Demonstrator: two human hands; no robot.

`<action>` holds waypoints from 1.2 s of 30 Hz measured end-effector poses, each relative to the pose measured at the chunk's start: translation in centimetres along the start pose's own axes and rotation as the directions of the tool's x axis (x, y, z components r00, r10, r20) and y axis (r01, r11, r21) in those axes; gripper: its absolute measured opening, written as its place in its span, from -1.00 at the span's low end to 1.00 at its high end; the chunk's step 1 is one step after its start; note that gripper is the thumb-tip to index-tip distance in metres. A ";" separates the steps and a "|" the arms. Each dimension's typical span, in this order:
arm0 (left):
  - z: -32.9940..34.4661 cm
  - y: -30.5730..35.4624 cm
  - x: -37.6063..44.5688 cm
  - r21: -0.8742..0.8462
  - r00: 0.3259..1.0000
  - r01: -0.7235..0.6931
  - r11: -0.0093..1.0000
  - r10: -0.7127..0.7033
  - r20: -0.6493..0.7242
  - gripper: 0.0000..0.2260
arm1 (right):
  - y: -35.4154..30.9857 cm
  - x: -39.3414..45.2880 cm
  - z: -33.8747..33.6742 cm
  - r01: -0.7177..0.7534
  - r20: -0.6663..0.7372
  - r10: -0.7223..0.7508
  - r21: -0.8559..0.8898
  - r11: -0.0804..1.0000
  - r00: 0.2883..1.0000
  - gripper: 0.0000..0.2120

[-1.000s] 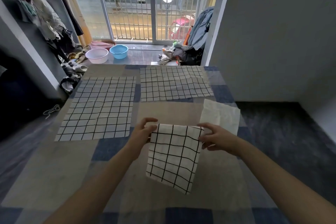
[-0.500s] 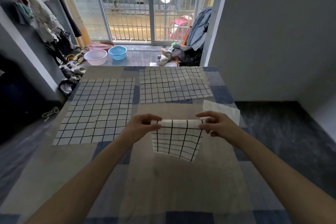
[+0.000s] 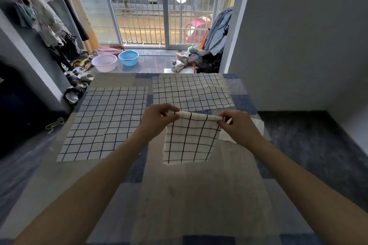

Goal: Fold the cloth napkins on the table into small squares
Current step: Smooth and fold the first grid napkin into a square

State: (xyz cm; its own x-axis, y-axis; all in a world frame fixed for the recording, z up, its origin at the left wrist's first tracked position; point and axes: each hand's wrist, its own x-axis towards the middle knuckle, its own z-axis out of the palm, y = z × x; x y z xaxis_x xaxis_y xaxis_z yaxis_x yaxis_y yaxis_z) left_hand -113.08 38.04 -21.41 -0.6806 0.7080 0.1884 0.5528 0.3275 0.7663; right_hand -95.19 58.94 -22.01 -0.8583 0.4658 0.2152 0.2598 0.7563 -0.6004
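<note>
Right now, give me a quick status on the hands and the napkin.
Left hand and right hand each pinch a top corner of the folded napkin. Napkin hangs over the table. Two napkins lie flat beyond. Nothing obstructing.

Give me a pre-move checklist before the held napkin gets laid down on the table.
1. Left hand pinches the top left corner of the folded napkin: ok.
2. Right hand pinches the top right corner: ok.
3. Top fold edge straight between the hands: ok.
4. Layers aligned at the lower edge: cannot tell.
5. Bare table below the napkin to lay it on: ok.
6. Two flat napkins, left and far, lie apart from the drop spot: ok.
</note>
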 end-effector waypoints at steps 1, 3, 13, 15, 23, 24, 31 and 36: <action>-0.3 0.3 -0.1 -0.034 0.999 -0.024 0.999 0.023 -0.025 -0.86 | -0.2 0.0 -0.1 0.014 -0.041 -0.014 0.002 1.000 0.999 -0.95; -0.7 1.0 -1.2 -0.136 0.997 -0.068 0.988 0.062 -0.054 -0.87 | -0.6 -0.9 -0.1 0.046 -0.108 -0.046 -0.003 0.999 0.993 -0.91; 6.5 -7.8 -14.3 -0.161 0.955 0.261 0.952 -0.230 0.185 -0.88 | 2.9 -13.6 8.6 -0.299 0.248 0.263 0.120 0.947 0.932 -0.70; 7.6 -9.5 -16.3 -0.176 0.921 0.333 0.926 -0.280 0.271 -0.86 | 3.3 -15.3 10.2 -0.382 0.328 0.315 0.165 0.909 0.891 -0.71; 9.8 -13.4 -18.7 -0.163 0.811 0.576 0.801 -0.536 0.234 -0.83 | 5.4 -16.1 13.5 -0.721 0.501 0.546 0.270 0.638 0.671 -0.68; 10.1 -13.2 -18.4 -0.158 0.801 0.594 0.789 -0.561 0.210 -0.81 | 5.6 -15.5 13.6 -0.742 0.498 0.569 0.275 0.612 0.654 -0.68; 11.7 -12.3 -16.5 -0.167 0.792 0.609 0.775 -0.604 0.088 -0.79 | 7.6 -12.4 15.8 -0.766 0.434 0.641 0.239 0.596 0.634 -0.80; 11.9 -12.7 -17.6 -0.078 0.824 0.566 0.821 -0.561 0.079 -0.76 | 6.9 -12.3 16.3 -0.710 0.345 0.641 0.119 0.694 0.685 -0.90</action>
State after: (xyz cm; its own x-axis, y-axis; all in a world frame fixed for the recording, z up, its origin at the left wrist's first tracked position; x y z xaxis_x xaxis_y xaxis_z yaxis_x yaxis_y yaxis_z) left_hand -102.38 28.90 -41.75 -0.8327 0.4498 -0.3231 0.0314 0.6208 0.7833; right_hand -90.07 50.96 -41.40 -0.5742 0.6455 -0.5036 0.7370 0.1396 -0.6613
